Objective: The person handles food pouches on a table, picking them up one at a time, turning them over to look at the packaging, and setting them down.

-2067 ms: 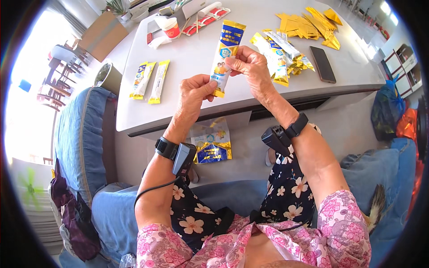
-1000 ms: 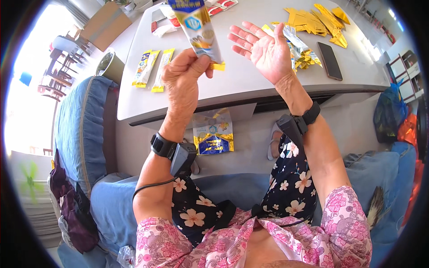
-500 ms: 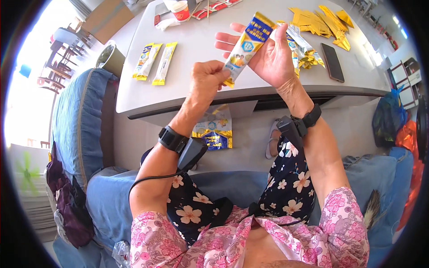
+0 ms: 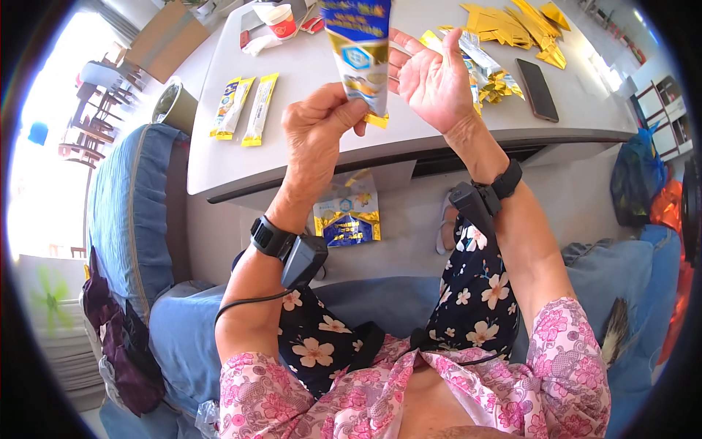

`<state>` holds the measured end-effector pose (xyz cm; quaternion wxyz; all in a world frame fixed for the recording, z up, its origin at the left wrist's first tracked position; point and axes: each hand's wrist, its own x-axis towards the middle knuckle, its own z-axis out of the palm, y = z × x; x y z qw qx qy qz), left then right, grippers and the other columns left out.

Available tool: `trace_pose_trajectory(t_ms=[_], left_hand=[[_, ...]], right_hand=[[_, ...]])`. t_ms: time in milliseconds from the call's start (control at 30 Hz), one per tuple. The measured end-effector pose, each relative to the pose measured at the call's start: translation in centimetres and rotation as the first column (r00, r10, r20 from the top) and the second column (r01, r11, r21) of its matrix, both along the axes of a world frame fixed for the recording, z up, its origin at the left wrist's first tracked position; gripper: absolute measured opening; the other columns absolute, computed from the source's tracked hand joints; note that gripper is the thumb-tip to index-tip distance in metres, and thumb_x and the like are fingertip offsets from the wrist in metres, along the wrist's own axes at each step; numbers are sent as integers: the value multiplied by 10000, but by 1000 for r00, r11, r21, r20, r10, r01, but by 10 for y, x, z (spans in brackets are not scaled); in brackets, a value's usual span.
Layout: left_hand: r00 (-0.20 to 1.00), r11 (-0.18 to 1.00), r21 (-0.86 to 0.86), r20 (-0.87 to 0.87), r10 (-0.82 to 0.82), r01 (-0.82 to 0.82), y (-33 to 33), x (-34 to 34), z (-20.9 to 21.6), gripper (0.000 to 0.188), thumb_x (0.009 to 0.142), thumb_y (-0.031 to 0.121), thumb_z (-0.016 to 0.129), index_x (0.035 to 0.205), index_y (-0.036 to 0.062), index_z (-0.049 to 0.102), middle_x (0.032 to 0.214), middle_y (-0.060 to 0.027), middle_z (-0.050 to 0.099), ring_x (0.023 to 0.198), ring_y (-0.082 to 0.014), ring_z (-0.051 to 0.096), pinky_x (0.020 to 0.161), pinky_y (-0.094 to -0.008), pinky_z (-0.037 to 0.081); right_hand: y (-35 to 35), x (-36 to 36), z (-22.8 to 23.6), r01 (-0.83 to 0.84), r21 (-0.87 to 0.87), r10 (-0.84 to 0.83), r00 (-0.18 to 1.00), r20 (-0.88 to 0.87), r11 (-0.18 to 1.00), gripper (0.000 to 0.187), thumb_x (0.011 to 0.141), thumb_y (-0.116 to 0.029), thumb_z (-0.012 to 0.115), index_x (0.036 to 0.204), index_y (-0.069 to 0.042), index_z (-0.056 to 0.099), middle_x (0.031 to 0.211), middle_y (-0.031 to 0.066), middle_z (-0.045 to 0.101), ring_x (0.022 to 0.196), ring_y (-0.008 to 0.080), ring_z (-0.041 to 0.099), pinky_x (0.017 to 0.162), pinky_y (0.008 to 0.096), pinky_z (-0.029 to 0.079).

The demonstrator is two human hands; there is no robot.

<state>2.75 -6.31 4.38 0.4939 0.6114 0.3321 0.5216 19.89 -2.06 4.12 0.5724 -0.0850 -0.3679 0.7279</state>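
Presently on view, as I stood by: one pale table (image 4: 227,161), rounded at its corners.

Item, one blue, gold and white packet (image 4: 358,62), raised above the table near the middle of its near edge, upright with a slight lean. Its lower end was pinched between the thumb and fingers of the left hand (image 4: 314,128).

Item, the right hand (image 4: 431,84), open and holding nothing, palm up, fingers spread; its fingertips lay partly behind the packet, and whether they touched it I could not tell.

Toward the left edge: two overlapping packets (image 4: 232,108), with a single slim packet (image 4: 259,110) just beside them.

Toward the far edge: one red-and-white paper cup (image 4: 281,22), a crumpled white tissue (image 4: 261,45) near it.

At the far right corner: a spread of flat gold pieces (image 4: 504,25).

Toward the right edge: one dark phone (image 4: 537,89), beside a mixed heap (image 4: 479,58) of packets and crumpled gold pieces.

Below the near edge: one blue-and-gold pouch (image 4: 347,219).
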Motion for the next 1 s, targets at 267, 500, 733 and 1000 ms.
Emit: trace_pose_trajectory(t_ms=[267,500,733,1000], left_hand=[[996,970,-241,-93,-14,-9,7,0,-30,151,821,98,626,839,-51,647,650,-57,602,509,-57,476,474,-187,385],[991,961,-278,-133,-22,-16,9,0,-34,160,823,106,624,852,-49,650,650,-52,604,507,-54,476,479,-185,385],[949,979,-192,-316,7,-71,8,0,-35,250,835,188,622,912,-49,645,717,-59,625,590,-66,513,526,-207,419],[946,994,-38,-313,87,-104,11,1,-38,288,819,204,631,905,-71,627,700,-84,626,652,-91,557,582,-246,458]], right_hand=[[-1,1,-4,-64,77,70,994,-81,995,843,841,-646,358,1348,21,273,1339,299,339,1254,404,350,1047,478,294],[3,3,-14,180,43,-183,981,69,983,458,932,-296,449,1244,37,416,1230,256,485,1162,351,480,1009,471,376],[2,-3,-16,269,-9,-267,959,91,963,283,923,-181,482,1098,40,506,1060,215,598,947,292,620,849,393,518],[-3,-12,-20,246,-20,-234,940,248,969,223,919,-139,487,1066,25,522,964,179,638,878,237,639,784,341,535]])
